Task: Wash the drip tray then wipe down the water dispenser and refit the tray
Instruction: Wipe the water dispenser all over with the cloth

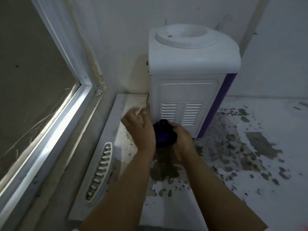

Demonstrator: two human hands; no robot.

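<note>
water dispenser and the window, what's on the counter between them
In the head view, a white grilled panel lies flat between the window and the water dispenser, with the left hand holding a cloth beside it.

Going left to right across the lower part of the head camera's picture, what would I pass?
Window frame → white slotted panel lying flat → left hand holding a pale cloth → right hand gripping a dark purple part → the water dispenser's purple side strip → stained floor.
</note>
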